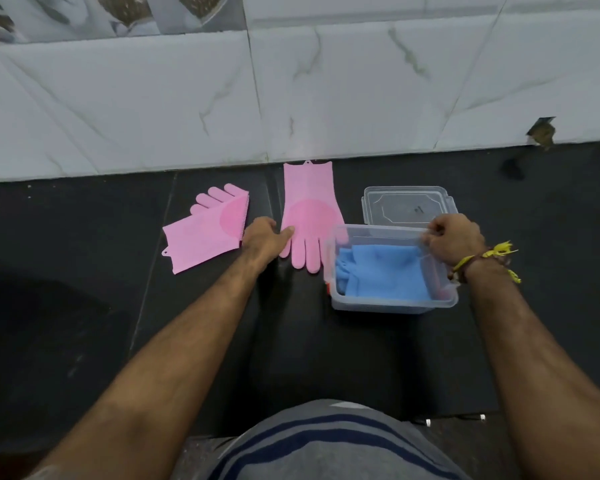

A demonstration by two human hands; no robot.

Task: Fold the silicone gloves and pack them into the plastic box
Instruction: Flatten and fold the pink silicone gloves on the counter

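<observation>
I stand at a dark, flat counter (84, 341) with a shiny white tiled wall (153, 109) behind it. The plastic box (392, 304) sits near my right side — clear, hard and light, with smooth walls. My right hand (454, 239) is curled over its far rim, pinching the edge to keep it from sliding. Inside it lies a blue glove (381, 271), already folded flat. The clear lid (409, 204) rests just behind the box.

Two pink gloves are not yet packed. One pink glove (309, 216) lies flat with its fingers pointing at me, just beside the box. My left hand (265, 237) is relaxed, its thumb touching this glove's edge, gripping nothing. The other pink glove (207, 230) lies tilted, to the left, partly folded.

I think these gloves are soft, bendy and a bit floppy — they may spring back open. The round palm patch looks bumpy. I would take hold at the wide cuff and fold it over.
</observation>
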